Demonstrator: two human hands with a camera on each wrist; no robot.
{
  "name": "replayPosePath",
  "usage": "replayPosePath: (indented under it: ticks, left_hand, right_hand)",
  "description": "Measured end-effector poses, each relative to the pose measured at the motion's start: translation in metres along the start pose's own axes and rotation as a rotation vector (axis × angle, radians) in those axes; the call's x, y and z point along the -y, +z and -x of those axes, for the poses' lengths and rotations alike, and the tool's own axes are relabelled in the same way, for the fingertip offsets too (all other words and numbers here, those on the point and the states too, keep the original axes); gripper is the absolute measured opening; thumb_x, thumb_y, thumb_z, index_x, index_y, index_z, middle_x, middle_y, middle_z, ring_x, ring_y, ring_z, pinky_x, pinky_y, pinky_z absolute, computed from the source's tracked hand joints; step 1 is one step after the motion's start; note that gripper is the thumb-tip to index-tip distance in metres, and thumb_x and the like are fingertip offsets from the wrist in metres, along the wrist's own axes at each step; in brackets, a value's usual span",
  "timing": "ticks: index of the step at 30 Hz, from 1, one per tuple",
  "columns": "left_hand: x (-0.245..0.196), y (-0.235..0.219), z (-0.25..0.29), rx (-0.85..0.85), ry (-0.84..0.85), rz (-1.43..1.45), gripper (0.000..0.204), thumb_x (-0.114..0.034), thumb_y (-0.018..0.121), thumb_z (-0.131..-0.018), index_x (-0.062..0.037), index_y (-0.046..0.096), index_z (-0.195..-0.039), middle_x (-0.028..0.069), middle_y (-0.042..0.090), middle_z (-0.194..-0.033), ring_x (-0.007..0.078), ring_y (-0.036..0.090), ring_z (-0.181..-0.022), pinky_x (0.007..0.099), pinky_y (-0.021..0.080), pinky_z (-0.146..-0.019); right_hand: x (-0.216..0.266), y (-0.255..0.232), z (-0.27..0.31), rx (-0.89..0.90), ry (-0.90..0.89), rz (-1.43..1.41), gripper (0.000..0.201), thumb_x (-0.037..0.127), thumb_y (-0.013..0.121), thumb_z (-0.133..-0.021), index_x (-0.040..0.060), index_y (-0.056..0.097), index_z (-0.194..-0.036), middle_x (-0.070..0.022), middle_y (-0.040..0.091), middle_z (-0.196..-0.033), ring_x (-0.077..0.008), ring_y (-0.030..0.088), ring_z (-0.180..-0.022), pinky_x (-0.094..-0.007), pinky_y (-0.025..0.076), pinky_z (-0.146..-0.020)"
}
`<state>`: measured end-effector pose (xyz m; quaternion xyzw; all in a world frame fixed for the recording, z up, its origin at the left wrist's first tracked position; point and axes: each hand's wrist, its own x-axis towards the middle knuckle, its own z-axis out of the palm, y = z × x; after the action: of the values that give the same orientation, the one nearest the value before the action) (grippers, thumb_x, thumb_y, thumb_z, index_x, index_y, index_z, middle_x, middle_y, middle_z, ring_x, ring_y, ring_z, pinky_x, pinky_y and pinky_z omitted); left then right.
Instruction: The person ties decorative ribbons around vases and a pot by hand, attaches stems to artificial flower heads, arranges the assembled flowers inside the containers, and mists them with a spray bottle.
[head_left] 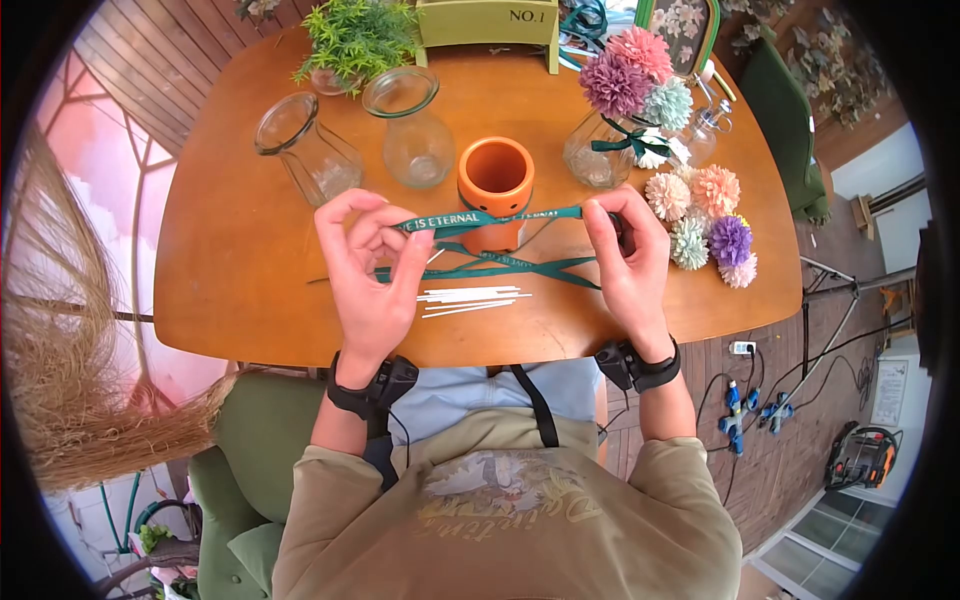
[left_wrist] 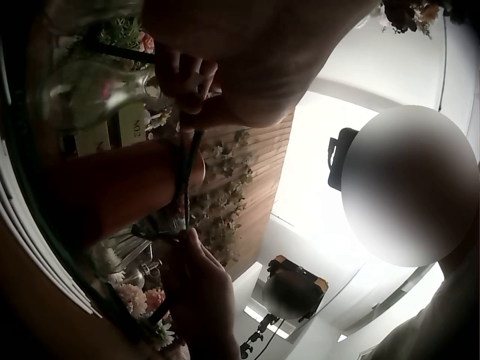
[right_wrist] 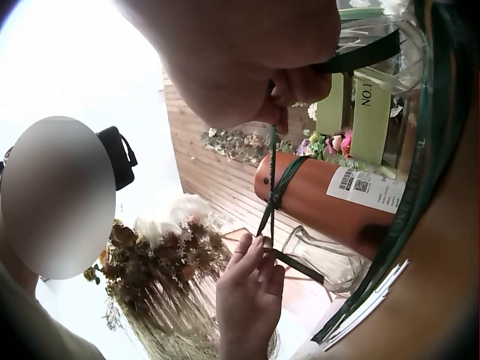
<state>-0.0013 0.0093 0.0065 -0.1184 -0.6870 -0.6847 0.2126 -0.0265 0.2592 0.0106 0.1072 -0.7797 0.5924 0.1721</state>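
A dark green ribbon (head_left: 447, 222) printed with white lettering is stretched between the two hands. The left hand (head_left: 375, 275) pinches one part of it between thumb and fingers. At the other side, the right hand (head_left: 638, 258) pinches the ribbon near its thumb tip. Just behind the stretched ribbon stands an orange pot (head_left: 480, 200). In the right wrist view, a ribbon band (right_wrist: 289, 180) goes round the pot and crosses at its front, and a white label (right_wrist: 367, 190) is on its side. Loose ribbon lengths (head_left: 480, 268) hang or lie below the hands.
White sticks (head_left: 470, 296) lie near the table's front edge. Two glass vases (head_left: 418, 140) stand behind the left hand. A glass vase with pompom flowers (head_left: 615, 85) stands at the back right, with loose flower heads (head_left: 716, 190) beside it. A green planter (head_left: 487, 25) is at the back.
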Motion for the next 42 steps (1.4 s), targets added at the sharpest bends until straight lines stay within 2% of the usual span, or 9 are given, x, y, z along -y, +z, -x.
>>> replayPosePath:
  ticks: [8, 13, 16, 17, 22, 26, 32, 35, 42]
  left_hand:
    - [-0.005, -0.006, 0.004, 0.078, -0.030, 0.050, 0.049, 0.007, 0.067, -0.094, -0.0030, 0.040, -0.134, 0.0108, 0.065, -0.104, 0.0073, 0.062, -0.074, 0.0198, 0.047, -0.062]
    - [-0.012, -0.009, 0.004, 0.320, -0.213, 0.411, 0.052, 0.008, 0.065, -0.094, -0.0014, 0.039, -0.139, 0.0136, 0.063, -0.110, 0.0100, 0.062, -0.065, 0.0200, 0.045, -0.049]
    - [-0.026, 0.000, 0.001, 0.387, -0.339, 0.535, 0.049, 0.006, 0.063, -0.096, -0.0016, 0.039, -0.139, 0.0142, 0.063, -0.111, 0.0099, 0.061, -0.064, 0.0204, 0.045, -0.049]
    - [-0.025, 0.004, 0.002, 0.389, -0.338, 0.537, 0.049, 0.006, 0.063, -0.096, -0.0016, 0.039, -0.139, 0.0142, 0.063, -0.111, 0.0099, 0.061, -0.064, 0.0204, 0.045, -0.049]
    - [-0.013, 0.000, -0.004, 0.239, -0.369, 0.391, 0.040, 0.004, 0.064, -0.097, -0.0032, 0.044, -0.131, 0.0086, 0.064, -0.100, 0.0068, 0.055, -0.061, 0.0190, 0.040, -0.050]
    - [-0.012, 0.006, -0.007, 0.184, -0.207, 0.363, 0.039, 0.006, 0.068, -0.094, -0.0041, 0.046, -0.125, 0.0017, 0.058, -0.090, 0.0032, 0.052, -0.072, 0.0181, 0.040, -0.061]
    - [-0.011, 0.004, -0.011, 0.207, -0.129, 0.190, 0.043, 0.009, 0.071, -0.091, -0.0050, 0.045, -0.122, 0.0000, 0.056, -0.088, 0.0034, 0.053, -0.078, 0.0199, 0.043, -0.067]
    - [-0.010, 0.003, -0.007, 0.172, -0.201, 0.225, 0.042, 0.010, 0.071, -0.092, -0.0053, 0.044, -0.120, -0.0001, 0.055, -0.087, 0.0038, 0.054, -0.078, 0.0199, 0.044, -0.067]
    - [-0.004, 0.001, -0.006, 0.112, -0.153, 0.250, 0.042, 0.011, 0.071, -0.091, -0.0066, 0.041, -0.115, 0.0008, 0.056, -0.085, 0.0042, 0.054, -0.076, 0.0201, 0.044, -0.066]
  right_hand:
    - [-0.011, -0.005, 0.000, 0.078, -0.011, -0.064, 0.013, 0.011, 0.067, -0.101, 0.0001, 0.065, -0.095, 0.0033, 0.050, -0.077, -0.0046, 0.041, -0.066, -0.0232, 0.032, -0.058]
    - [0.001, -0.007, -0.001, 0.132, 0.038, -0.085, 0.012, 0.011, 0.067, -0.100, 0.0001, 0.066, -0.096, 0.0028, 0.056, -0.079, -0.0040, 0.046, -0.065, -0.0227, 0.034, -0.058]
    - [0.006, 0.001, -0.005, 0.156, -0.005, -0.049, 0.012, 0.011, 0.069, -0.099, 0.0000, 0.068, -0.095, 0.0010, 0.061, -0.079, -0.0043, 0.049, -0.066, -0.0228, 0.037, -0.058]
    - [0.007, 0.001, -0.006, 0.164, -0.075, -0.002, 0.012, 0.011, 0.070, -0.098, -0.0001, 0.068, -0.094, -0.0001, 0.063, -0.078, -0.0046, 0.051, -0.067, -0.0229, 0.038, -0.059]
    - [0.009, 0.001, -0.008, 0.124, -0.010, 0.066, 0.013, 0.010, 0.072, -0.097, -0.0004, 0.068, -0.092, -0.0013, 0.064, -0.075, -0.0059, 0.052, -0.064, -0.0250, 0.041, -0.058]
    - [0.009, 0.003, -0.007, 0.093, -0.022, 0.071, 0.014, 0.011, 0.070, -0.099, -0.0003, 0.067, -0.092, -0.0017, 0.065, -0.071, -0.0060, 0.055, -0.061, -0.0253, 0.043, -0.056]
    - [0.008, 0.005, -0.007, 0.109, 0.028, -0.015, 0.014, 0.011, 0.065, -0.103, 0.0007, 0.063, -0.094, -0.0012, 0.066, -0.067, -0.0057, 0.055, -0.053, -0.0243, 0.041, -0.049]
    - [0.008, 0.003, -0.007, 0.109, 0.022, -0.001, 0.014, 0.011, 0.065, -0.103, 0.0009, 0.062, -0.093, -0.0012, 0.066, -0.066, -0.0051, 0.055, -0.052, -0.0245, 0.041, -0.048]
    - [0.008, 0.005, -0.012, 0.116, 0.024, 0.005, 0.014, 0.010, 0.064, -0.103, 0.0010, 0.063, -0.093, -0.0004, 0.064, -0.065, -0.0058, 0.055, -0.052, -0.0246, 0.041, -0.048]
